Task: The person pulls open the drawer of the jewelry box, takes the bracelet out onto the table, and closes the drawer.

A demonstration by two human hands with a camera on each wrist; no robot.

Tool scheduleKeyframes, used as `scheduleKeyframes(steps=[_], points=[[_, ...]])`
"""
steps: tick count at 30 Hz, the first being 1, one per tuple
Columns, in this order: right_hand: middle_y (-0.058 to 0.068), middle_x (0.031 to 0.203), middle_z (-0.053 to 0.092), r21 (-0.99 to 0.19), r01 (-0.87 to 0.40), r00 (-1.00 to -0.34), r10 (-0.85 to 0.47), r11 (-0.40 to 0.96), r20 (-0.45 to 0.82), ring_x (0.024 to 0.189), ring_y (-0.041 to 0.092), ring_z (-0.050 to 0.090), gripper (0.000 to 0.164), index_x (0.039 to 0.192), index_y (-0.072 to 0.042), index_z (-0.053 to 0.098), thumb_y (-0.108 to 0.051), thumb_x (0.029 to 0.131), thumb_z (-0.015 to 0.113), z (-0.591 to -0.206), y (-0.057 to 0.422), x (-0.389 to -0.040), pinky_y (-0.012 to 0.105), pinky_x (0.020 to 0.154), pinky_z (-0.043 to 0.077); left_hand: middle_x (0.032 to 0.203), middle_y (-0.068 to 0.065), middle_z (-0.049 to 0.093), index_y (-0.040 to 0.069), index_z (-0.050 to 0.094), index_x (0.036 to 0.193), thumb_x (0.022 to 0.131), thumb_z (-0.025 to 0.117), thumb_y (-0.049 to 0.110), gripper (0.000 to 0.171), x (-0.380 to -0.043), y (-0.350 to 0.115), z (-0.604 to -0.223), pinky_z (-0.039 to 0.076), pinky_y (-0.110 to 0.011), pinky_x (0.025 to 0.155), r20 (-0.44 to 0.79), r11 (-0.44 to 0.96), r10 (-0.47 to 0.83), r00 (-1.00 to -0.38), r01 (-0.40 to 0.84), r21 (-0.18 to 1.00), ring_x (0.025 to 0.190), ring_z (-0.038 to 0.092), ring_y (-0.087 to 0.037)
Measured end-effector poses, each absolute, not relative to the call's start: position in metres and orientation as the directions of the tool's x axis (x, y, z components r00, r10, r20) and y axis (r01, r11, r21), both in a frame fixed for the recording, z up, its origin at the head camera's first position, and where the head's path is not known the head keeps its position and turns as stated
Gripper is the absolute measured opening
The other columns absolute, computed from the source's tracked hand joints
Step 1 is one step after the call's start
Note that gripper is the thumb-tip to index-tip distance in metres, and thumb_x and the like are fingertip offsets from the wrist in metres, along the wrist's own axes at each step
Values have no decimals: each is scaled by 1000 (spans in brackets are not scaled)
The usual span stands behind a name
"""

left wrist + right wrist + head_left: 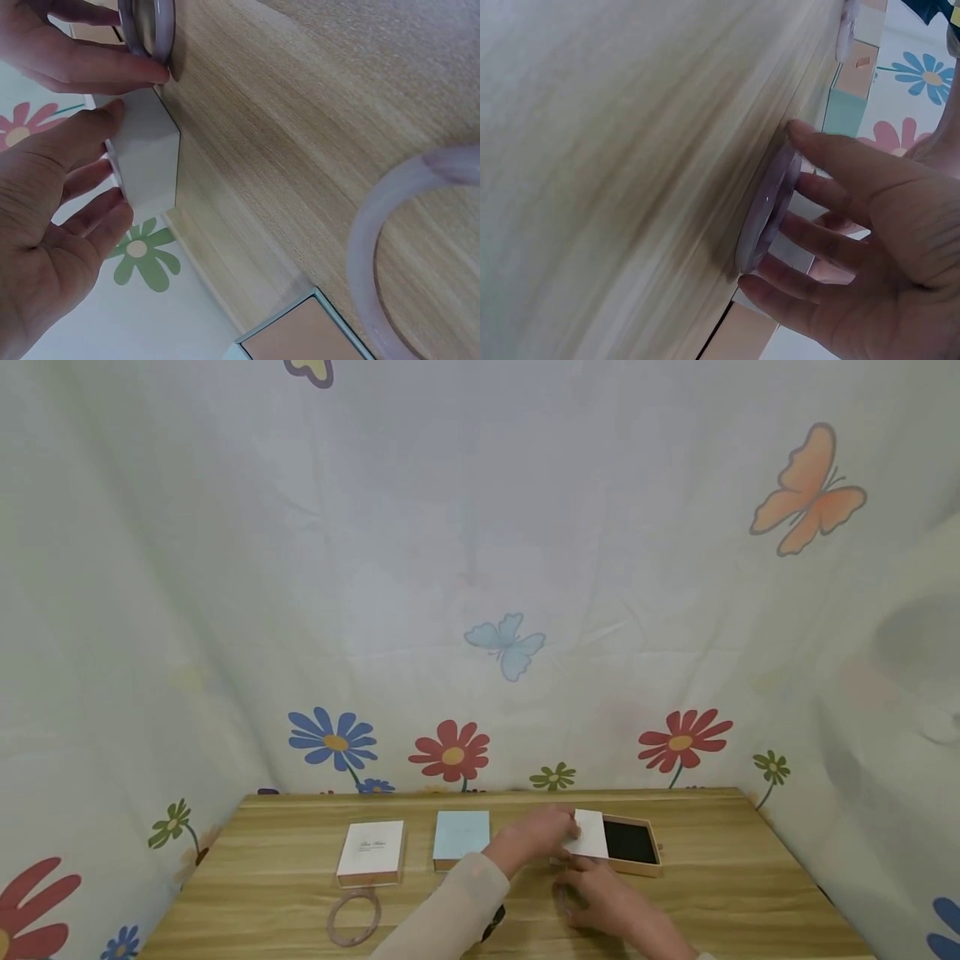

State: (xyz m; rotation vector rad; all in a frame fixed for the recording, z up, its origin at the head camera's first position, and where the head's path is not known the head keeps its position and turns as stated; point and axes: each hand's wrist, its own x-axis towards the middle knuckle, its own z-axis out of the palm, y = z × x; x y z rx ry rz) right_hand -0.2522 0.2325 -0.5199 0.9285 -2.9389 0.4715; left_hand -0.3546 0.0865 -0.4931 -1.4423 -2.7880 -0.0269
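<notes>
My left hand [534, 839] grips the white box sleeve [592, 835], thumb on the near face and fingers behind it in the left wrist view. Out of the sleeve's right end juts a tan drawer [624, 865] with a black lining [632, 842]. Just in front of the box is my right hand [609, 900], holding a pale purple bangle [763, 206] by its edges, thumb at one end and fingers at the other. The bangle stands close over the wood, and in the left wrist view a right fingertip lies right by the sleeve's corner.
A second pale bangle [354, 918] lies at the table's left, before a white lettered box [372, 847]. Between that box and my left arm sits a light blue box [461, 835]. A dark object [493, 923] shows beside my left sleeve. Behind the wooden table [300, 810] hangs a flowered curtain [390, 568].
</notes>
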Motion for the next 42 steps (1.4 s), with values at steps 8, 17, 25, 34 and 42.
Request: scheduleKeyframes(steps=[8,17,25,34,42], points=[[15,128,66,-318,-595,-799,-586,738,134,115,31,62,38,111,-13,74,-33,82,84,-514,240,-254,40,93,53,95,7,59,19,79,111,88,81,32,27,-356,87,-495,43,-14,73,24,559,829,-559,829,-17,79,47,-4],[4,98,70,-317,-522,-853,-484,792,195,88,22,66,23,102,-9,77,-18,82,83,-499,259,-255,34,68,54,94,8,57,20,79,112,85,83,32,29,-356,88,-497,41,-14,71,15,559,829,-559,829,-28,78,45,-3],[6,96,71,-329,-412,-910,-360,850,208,90,30,67,18,99,-4,75,-7,82,80,-487,283,-266,48,74,56,95,8,58,18,78,114,85,84,31,33,-356,88,-497,42,-15,70,14,567,824,-567,823,-14,78,46,-3],[6,94,73,-384,-255,-966,-218,887,137,84,22,69,11,98,-2,74,-2,87,75,-486,304,-275,42,76,58,98,8,59,18,77,118,85,84,30,36,-353,86,-495,43,-15,72,-1,589,808,-589,808,24,80,47,-2],[6,89,72,-380,-158,-987,-130,911,99,75,15,59,10,99,1,75,-3,92,70,-488,321,-285,38,69,55,99,7,58,17,77,118,85,84,30,36,-353,86,-493,42,-15,71,8,581,814,-581,814,14,79,46,-2]])
